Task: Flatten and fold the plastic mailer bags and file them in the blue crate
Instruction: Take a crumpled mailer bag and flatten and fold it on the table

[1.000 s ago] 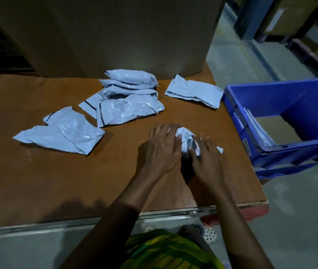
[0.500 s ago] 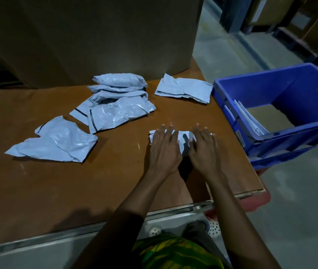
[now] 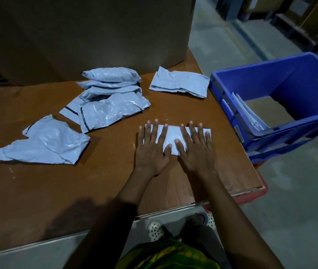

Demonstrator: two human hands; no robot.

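Your left hand (image 3: 152, 150) and right hand (image 3: 197, 150) lay flat with fingers straight, pressing a folded mailer bag (image 3: 170, 136) onto the brown tabletop (image 3: 57, 191) near the blue crate (image 3: 255, 82). The crate stood tilted at the tabletop's edge, a few flat bags (image 3: 249, 113) leaning inside it, grey concrete floor (image 3: 300, 191) around it. Farther from the crate lay a heap of bags (image 3: 107, 101), a crumpled bag (image 3: 45, 142) and a big cardboard box (image 3: 96, 35).

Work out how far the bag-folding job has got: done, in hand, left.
Done: a few bags stand filed in the blue crate. In hand: the left hand and right hand press one bag flat on the table. Left: a pile of bags, a crumpled bag at the left and another bag beside the crate.
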